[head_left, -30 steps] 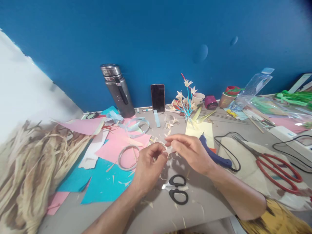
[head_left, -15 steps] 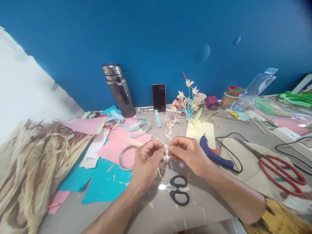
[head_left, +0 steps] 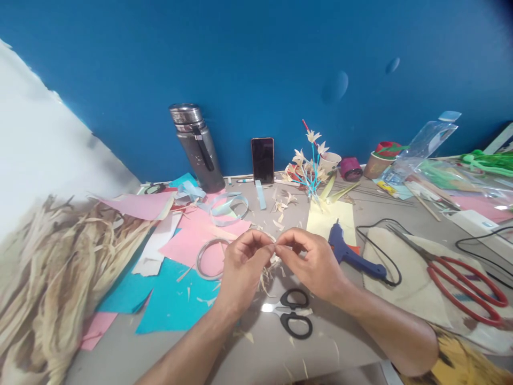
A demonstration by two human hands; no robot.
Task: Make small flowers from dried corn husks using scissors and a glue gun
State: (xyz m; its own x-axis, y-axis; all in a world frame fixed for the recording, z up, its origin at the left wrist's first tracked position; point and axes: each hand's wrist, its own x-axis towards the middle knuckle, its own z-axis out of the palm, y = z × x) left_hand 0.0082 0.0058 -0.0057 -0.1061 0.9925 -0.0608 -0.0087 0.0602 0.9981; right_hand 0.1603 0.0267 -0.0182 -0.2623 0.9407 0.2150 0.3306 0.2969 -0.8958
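My left hand [head_left: 245,267] and my right hand [head_left: 310,262] meet above the middle of the table, fingertips pinched together. A small pale piece is between them, mostly hidden by the fingers. Beneath the hands lie thin straw-like scraps [head_left: 266,278]. Nearer the front edge, black-handled scissors [head_left: 295,314] rest on the table. Just right of my right hand is a blue glue gun [head_left: 355,256] beside a pale yellow sheet [head_left: 316,214]. A roll of tape [head_left: 199,263] lies left of my left hand.
Dried husks [head_left: 60,267] cover the left side. At the back stand a flask [head_left: 200,152], a phone [head_left: 263,160] and a husk-flower arrangement [head_left: 311,166]. Red-handled scissors [head_left: 465,283] lie on cloth at right, near a plastic bottle [head_left: 425,141].
The fingertips of both hands have closed together, and the pale piece between them shows less than before. The whole view has shifted slightly.
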